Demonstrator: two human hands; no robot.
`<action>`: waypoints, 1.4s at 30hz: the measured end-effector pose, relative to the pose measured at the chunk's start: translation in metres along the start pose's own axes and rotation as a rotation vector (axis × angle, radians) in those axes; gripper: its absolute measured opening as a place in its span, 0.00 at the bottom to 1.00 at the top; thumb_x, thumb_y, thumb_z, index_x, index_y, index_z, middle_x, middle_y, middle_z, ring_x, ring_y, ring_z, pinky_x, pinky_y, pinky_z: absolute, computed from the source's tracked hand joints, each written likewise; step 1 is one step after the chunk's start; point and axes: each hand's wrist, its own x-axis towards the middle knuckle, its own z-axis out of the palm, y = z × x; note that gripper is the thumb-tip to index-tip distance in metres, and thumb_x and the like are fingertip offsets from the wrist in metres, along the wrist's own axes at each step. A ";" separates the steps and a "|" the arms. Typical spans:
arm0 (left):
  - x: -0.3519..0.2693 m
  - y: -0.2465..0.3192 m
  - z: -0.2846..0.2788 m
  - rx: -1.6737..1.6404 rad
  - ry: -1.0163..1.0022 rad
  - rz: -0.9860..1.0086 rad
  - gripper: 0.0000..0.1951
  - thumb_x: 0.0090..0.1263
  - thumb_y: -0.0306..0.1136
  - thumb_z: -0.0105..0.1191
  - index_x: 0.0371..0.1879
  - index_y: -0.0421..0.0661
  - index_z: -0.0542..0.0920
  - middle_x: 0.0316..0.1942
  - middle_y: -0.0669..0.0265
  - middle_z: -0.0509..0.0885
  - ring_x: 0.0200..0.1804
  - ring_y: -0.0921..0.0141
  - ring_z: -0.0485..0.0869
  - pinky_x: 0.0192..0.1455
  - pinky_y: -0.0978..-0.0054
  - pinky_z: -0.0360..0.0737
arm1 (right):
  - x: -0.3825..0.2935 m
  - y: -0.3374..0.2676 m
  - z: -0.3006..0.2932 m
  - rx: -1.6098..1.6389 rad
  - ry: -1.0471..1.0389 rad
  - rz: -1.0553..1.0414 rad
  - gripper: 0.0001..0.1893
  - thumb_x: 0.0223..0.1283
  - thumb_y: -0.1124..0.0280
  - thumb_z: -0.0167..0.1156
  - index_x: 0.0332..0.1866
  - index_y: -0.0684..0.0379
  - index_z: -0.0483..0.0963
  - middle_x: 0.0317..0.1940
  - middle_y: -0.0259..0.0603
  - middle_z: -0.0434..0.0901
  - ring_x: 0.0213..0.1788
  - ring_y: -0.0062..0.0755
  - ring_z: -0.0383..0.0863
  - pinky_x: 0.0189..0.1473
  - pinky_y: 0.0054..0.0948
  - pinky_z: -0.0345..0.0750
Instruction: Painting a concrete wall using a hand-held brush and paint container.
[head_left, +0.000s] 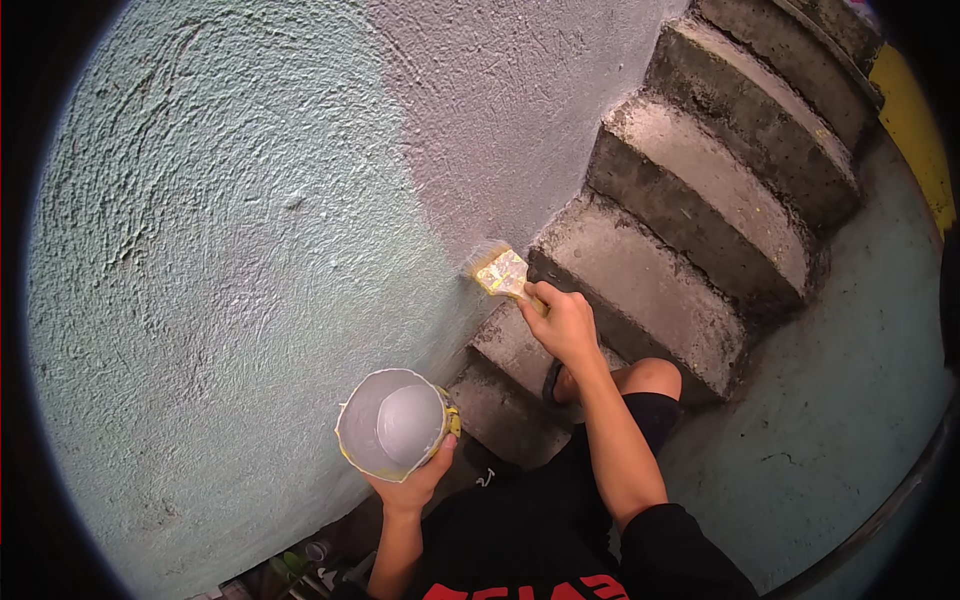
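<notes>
My right hand (564, 324) grips the handle of a flat paintbrush (501, 271), whose metal ferrule is smeared with yellow and grey paint. The bristles are at the textured wall (247, 285), low down where a grey-lilac painted area (495, 127) meets the pale green part, close to the stair edge. Lower left, my left hand (415, 472) holds a paint container (360, 427) from beneath and the side, thumb on its yellow-stained rim. Inside the container is light grey-lilac paint (412, 425).
Concrete steps (637, 274) climb to the upper right along the wall. A green side wall (840, 322) and a dark curved rail (877, 517) lie on the right, with a yellow surface (911, 127) above. Plant leaves (289, 564) show at the bottom.
</notes>
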 end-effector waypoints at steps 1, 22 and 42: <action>0.001 0.002 0.002 -0.030 0.006 -0.027 0.51 0.45 0.32 0.79 0.69 0.38 0.60 0.61 0.57 0.75 0.62 0.63 0.77 0.67 0.61 0.72 | 0.002 -0.006 -0.001 0.001 0.001 0.002 0.13 0.57 0.61 0.69 0.44 0.56 0.83 0.27 0.51 0.83 0.31 0.51 0.85 0.34 0.39 0.80; 0.001 0.005 -0.003 -0.133 0.063 -0.066 0.51 0.44 0.29 0.79 0.69 0.39 0.61 0.61 0.56 0.76 0.62 0.63 0.78 0.65 0.61 0.76 | 0.012 -0.031 -0.039 0.309 0.218 -0.211 0.12 0.55 0.68 0.72 0.44 0.60 0.84 0.27 0.51 0.84 0.27 0.41 0.86 0.31 0.31 0.80; 0.010 -0.007 -0.007 -0.063 -0.034 -0.077 0.52 0.44 0.33 0.79 0.69 0.39 0.60 0.61 0.57 0.75 0.63 0.62 0.76 0.67 0.60 0.72 | -0.003 0.018 -0.030 0.456 0.106 -0.007 0.15 0.55 0.69 0.73 0.46 0.64 0.84 0.34 0.48 0.88 0.35 0.28 0.89 0.40 0.27 0.82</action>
